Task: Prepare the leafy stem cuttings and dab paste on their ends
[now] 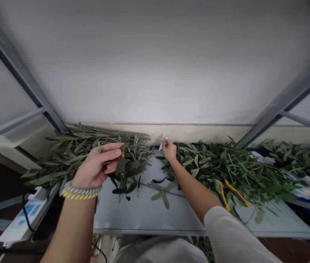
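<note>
My left hand (96, 166), with two coiled bands at the wrist, is closed in a pinch on a dark green leafy sprig (120, 166). The sprig hangs over the left middle of the grey table (146, 215). Farther back, near the wall, my right hand (169, 150) has its fingers pressed together on a small white piece (161, 146), perhaps paper or plastic; its kind is too small to tell. A single leafy stem (162, 193) lies flat between my arms. Leaves partly surround my right wrist.
Long-stemmed leafy branches (70, 151) lie at the back left, and a bushy pile of greenery (242, 160) covers the right. A yellow-handled cutting tool (237, 193) rests on it. A white power strip (25, 217) sits at the left edge. Metal frame posts (278, 113) flank the table.
</note>
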Motion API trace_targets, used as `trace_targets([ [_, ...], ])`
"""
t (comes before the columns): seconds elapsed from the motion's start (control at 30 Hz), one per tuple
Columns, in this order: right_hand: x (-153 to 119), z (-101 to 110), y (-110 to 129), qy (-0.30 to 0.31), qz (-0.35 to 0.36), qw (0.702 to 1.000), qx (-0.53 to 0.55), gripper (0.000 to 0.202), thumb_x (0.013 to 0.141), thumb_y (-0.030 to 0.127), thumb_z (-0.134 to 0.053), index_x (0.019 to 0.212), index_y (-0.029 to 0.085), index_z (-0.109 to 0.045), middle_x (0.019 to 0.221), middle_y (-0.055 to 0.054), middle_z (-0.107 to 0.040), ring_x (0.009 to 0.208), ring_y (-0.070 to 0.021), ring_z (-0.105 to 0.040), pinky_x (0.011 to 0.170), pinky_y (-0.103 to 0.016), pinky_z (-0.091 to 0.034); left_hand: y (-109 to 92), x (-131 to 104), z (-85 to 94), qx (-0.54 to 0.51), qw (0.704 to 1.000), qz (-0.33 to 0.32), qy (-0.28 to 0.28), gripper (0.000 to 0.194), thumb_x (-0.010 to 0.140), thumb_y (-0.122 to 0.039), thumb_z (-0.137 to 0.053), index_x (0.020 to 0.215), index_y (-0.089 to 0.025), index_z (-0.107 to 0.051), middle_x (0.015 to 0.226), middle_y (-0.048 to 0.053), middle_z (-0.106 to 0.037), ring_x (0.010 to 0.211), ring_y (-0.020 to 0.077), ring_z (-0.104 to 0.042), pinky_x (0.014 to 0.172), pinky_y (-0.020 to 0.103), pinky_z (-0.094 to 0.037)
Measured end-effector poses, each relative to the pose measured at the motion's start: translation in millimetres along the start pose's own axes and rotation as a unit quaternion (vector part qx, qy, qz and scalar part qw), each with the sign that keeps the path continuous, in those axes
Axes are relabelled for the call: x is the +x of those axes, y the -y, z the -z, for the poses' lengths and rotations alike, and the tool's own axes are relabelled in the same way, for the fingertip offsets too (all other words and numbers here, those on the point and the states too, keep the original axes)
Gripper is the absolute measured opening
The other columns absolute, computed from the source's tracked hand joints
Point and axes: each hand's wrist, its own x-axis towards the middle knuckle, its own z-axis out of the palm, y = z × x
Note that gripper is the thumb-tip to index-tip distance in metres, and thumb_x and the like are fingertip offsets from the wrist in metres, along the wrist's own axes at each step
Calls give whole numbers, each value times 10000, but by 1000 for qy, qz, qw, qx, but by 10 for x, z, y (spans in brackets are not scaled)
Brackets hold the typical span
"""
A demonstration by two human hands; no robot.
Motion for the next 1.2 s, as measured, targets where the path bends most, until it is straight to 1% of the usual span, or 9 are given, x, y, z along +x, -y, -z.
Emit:
trace_targets([
  [0.23,73,-395,-161,7,-36,996,-83,130,793,207,-504,888,143,-564,708,-87,-619,642,-181,-548,642,-269,-370,483,560,297,-83,990,94,66,219,630,-167,-683,809,-41,-690,589,54,-609,349,-7,-289,296,118,-194],
  [0.33,99,-454,-187,0,-39,995,-88,126,803,214,-501,902,144,-536,728,-94,-618,642,-182,-544,636,-271,-366,617,613,362,-111,983,123,74,184,653,-160,-669,803,-53,-687,588,50,-606,350,-3,-281,295,126,-181],
  [0.47,108,-416,-109,-22,-35,997,-66,154,764,229,-545,894,149,-517,740,-92,-619,661,-189,-557,659,-280,-388,776,480,425,-129,983,112,72,237,610,-175,-721,809,-50,-685,591,56,-608,349,-3,-298,307,130,-183],
  [0.57,-21,-260,22,-53,-19,998,-29,247,710,262,-597,910,145,-510,714,-74,-612,671,-199,-566,692,-307,-416,874,333,453,-141,982,101,68,281,592,-206,-747,825,-64,-685,596,44,-604,345,-7,-299,311,129,-175],
  [0.63,-245,-93,100,-72,-8,997,5,285,699,298,-605,924,150,-512,718,-60,-611,668,-197,-568,692,-321,-437,908,278,447,-147,982,99,70,283,589,-214,-750,826,-73,-684,598,39,-604,339,-8,-300,312,131,-174],
  [0.8,-1247,452,117,-112,-20,990,87,200,762,361,-573,916,236,-545,860,-37,-625,686,-169,-575,657,-323,-475,917,322,371,-146,979,106,95,297,578,-203,-749,841,-75,-693,608,45,-612,336,-9,-313,311,131,-194],
  [0.97,-2155,960,-83,-154,-105,975,125,104,679,285,-684,738,335,-615,642,30,-588,545,-165,-519,515,-307,-448,1068,495,202,-159,971,133,118,253,614,-174,-709,848,-82,-689,623,38,-611,348,-4,-330,302,121,-195],
  [1.1,-2377,1188,-235,-170,-148,966,125,141,655,257,-714,726,349,-634,619,20,-595,530,-182,-510,512,-320,-434,1277,594,-17,-152,966,147,147,231,643,-167,-675,856,-78,-674,631,35,-610,336,-12,-317,301,116,-208],
  [1.2,-2255,1195,-254,-79,-152,983,61,54,716,318,-633,764,298,-616,671,-13,-633,586,-203,-555,573,-344,-457,1339,608,-126,-151,967,143,149,244,638,-176,-675,857,-71,-662,641,29,-612,331,-20,-315,304,113,-218],
])
